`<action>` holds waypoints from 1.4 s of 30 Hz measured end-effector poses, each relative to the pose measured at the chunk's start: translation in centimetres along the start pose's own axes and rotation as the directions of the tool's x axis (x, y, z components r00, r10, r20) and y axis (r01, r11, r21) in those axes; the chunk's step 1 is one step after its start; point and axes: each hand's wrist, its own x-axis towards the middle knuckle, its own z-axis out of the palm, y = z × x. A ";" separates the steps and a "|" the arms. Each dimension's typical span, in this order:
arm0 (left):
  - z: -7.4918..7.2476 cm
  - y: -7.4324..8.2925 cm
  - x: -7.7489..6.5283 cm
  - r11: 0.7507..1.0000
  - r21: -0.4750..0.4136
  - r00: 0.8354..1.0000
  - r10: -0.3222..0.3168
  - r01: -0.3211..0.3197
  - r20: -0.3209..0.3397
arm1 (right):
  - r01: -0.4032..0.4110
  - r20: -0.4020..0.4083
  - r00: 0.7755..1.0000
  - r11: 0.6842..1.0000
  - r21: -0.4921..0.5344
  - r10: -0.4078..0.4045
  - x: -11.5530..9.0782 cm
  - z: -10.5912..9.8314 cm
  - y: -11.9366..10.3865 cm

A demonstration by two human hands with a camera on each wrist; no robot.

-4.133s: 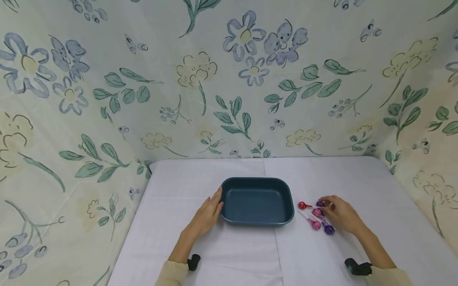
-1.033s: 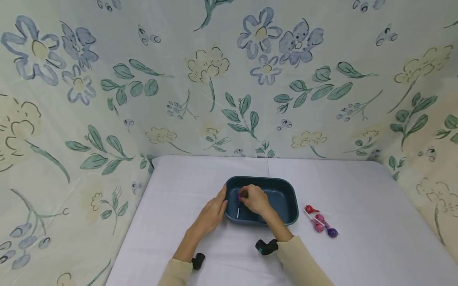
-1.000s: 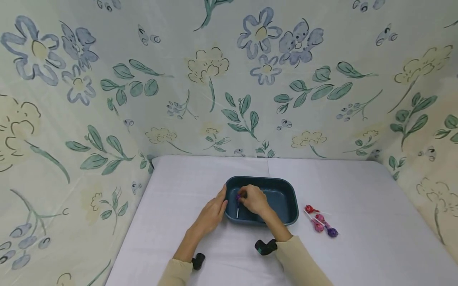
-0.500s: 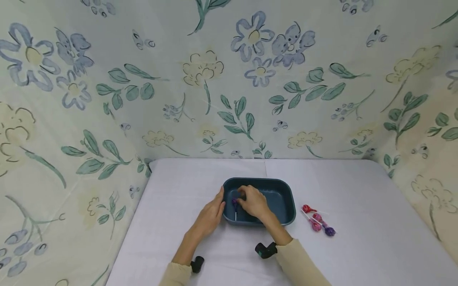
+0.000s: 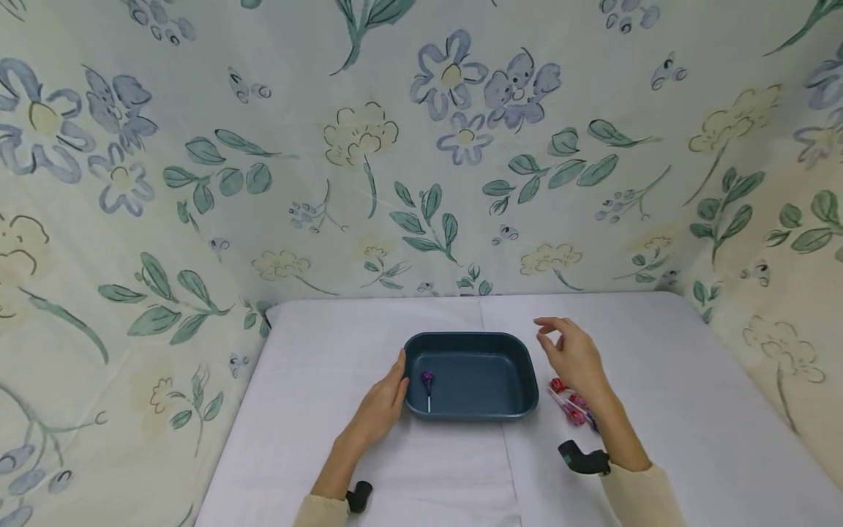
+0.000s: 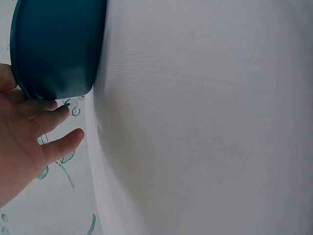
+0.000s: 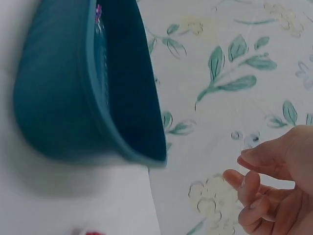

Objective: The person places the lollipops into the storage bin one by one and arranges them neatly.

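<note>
A dark blue rectangular tray sits mid-table. Inside it, near the left end, lies a purple lollipop, its white stick toward the front. My left hand rests against the tray's left side; the left wrist view shows its fingers fairly straight beside the tray wall. Raised to the right of the tray, my right hand holds nothing, with thumb and fingers apart and loosely bent. Below it are a red lollipop and several pink and purple lollipops, partly hidden by the right hand and wrist.
A white cloth covers the table. Floral fabric hangs behind and on both sides. Each wrist carries a black camera mount, the right one close to the lollipop pile.
My right hand has brought a purple lollipop from the pile into the tray, let go of it and moved back right above the pile. The left hand has stayed at the tray's side.
</note>
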 end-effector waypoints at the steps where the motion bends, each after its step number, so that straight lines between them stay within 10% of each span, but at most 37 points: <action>1: 0.0 0.0 0.0 1.000 -0.001 1.000 0.000 0.000 0.001 | -0.008 0.013 1.000 1.000 -0.016 0.008 -0.1 -0.6 1.0; 11: -0.1 0.2 -0.2 1.000 -0.015 1.000 -0.025 0.025 0.017 | -0.068 0.334 0.937 0.992 -0.106 0.100 -2.6 -0.6 7.6; 18: -0.2 0.2 -0.2 0.999 -0.024 1.000 -0.029 0.029 0.011 | -0.038 0.419 0.904 0.992 -0.116 0.084 -3.3 0.4 8.8; 37: 0.0 0.0 -0.3 0.999 -0.035 1.000 -0.013 0.014 0.010 | -0.058 0.426 0.900 0.993 -0.101 0.096 -2.8 0.7 9.1; 42: 0.0 0.1 -0.2 0.999 -0.031 0.999 -0.028 0.029 0.015 | -0.084 0.259 0.959 0.988 -0.132 0.116 -2.1 0.3 8.2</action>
